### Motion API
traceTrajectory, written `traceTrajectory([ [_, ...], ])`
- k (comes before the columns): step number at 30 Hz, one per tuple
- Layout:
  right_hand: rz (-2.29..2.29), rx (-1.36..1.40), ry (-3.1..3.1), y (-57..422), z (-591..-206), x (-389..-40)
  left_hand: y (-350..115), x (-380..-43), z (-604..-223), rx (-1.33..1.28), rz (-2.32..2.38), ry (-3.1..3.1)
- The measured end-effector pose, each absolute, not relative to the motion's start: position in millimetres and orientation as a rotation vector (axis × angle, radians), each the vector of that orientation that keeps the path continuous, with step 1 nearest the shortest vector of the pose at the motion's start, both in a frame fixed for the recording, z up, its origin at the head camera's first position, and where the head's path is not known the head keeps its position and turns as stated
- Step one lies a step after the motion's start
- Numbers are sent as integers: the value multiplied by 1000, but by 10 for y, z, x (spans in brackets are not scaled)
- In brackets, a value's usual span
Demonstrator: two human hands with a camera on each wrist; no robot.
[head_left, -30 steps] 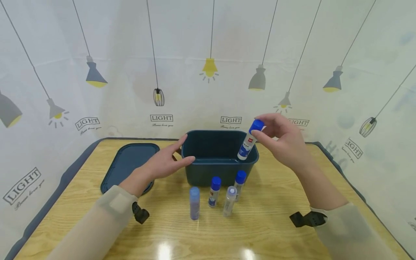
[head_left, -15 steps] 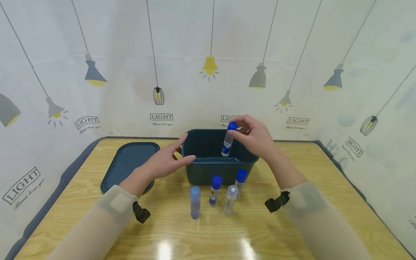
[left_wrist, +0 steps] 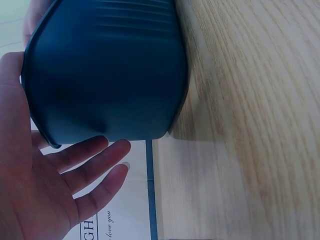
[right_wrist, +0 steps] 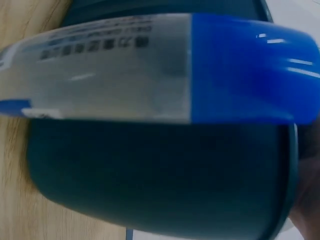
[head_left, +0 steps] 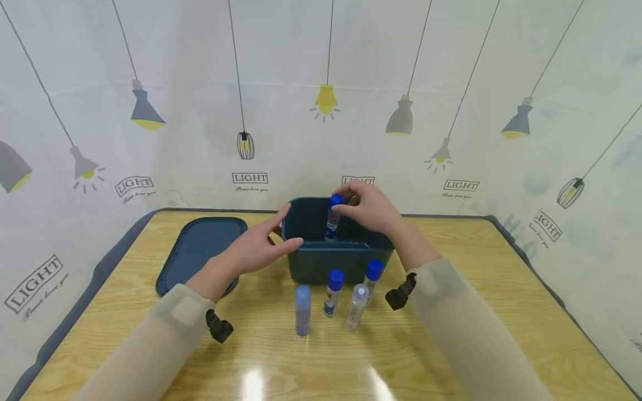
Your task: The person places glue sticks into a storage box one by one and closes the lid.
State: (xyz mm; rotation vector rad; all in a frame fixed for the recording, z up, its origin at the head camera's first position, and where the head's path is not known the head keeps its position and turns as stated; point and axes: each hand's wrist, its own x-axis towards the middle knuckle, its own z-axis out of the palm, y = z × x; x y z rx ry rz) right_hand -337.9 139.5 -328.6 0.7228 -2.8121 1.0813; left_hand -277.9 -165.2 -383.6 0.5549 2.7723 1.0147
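Observation:
My right hand (head_left: 368,209) pinches a blue-capped glue stick (head_left: 332,223) by its cap, thumb and fingers at the top. That stick hangs upright inside the mouth of a dark teal bin (head_left: 336,266). With fingers spread, my left hand (head_left: 256,248) touches the bin's left end, thumb along the near rim. In the left wrist view its fingers (left_wrist: 97,167) reach past the bin's far side. In front of the bin stand several more glue sticks: a light-blue one (head_left: 302,312), a clear one (head_left: 356,309) and two with dark-blue caps, one left (head_left: 333,292), one right (head_left: 373,271).
A dark teal lid (head_left: 203,250) lies flat on the wooden table (head_left: 481,267), left of the bin. Behind the table hangs a pale cloth (head_left: 281,67) printed with lamps. A blue-capped glue stick (right_wrist: 150,70) fills the upper right wrist view, close to the camera.
My right hand has carried the glue stick leftward, from the bin's right end to left of its middle, and turned it more upright. The left hand has stayed on the bin.

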Motion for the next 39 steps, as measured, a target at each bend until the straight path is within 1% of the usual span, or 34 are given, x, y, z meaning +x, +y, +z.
traceTrajectory([
  [5,1018,820,-2876,1328,-3318,-3483,-1656,-2780,-3827,555,1016,2766],
  [11,1029,850,-2887,1260,-3404,-3548,-1648,-2780,-3819,549,1010,2761],
  [15,1081,875,-2875,1229,-3472,-3561,-1643,-2784,-3824,544,1011,2757],
  [20,1034,912,-2890,1203,-3535,-3569,-1643,-2790,-3830,540,1011,2760],
  [33,1067,997,-2878,1126,-3564,-3553,-1664,-2773,-3814,524,1020,2757],
  [39,1077,977,-2917,1138,-3575,-3561,-1652,-2775,-3816,530,1024,2751],
])
